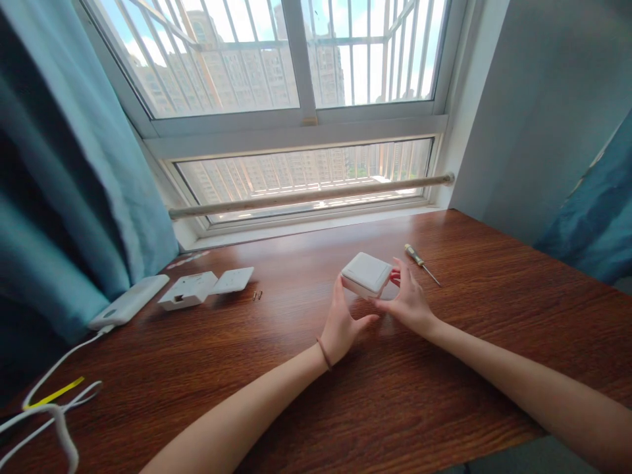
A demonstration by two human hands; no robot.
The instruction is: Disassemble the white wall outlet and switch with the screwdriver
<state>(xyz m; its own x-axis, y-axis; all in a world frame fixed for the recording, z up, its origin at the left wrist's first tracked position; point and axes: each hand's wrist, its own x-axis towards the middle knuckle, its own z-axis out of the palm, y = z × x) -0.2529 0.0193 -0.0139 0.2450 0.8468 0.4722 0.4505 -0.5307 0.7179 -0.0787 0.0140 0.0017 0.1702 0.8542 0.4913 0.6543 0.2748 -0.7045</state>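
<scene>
A white square wall switch (367, 274) is held just above the wooden table (444, 368), near its middle. My left hand (342, 326) grips the switch's left edge with its fingers, thumb stretched out to the right. My right hand (407, 299) holds the right side, fingers curled round the edge. A thin band sits on my left wrist.
A small screwdriver (421, 263) lies just right of my hands. To the left lie a white mounting box (187, 291), a white cover plate (234, 280), two tiny screws (257, 295), a white power bank (129, 301) and white cables (52, 408). Blue curtains hang on both sides.
</scene>
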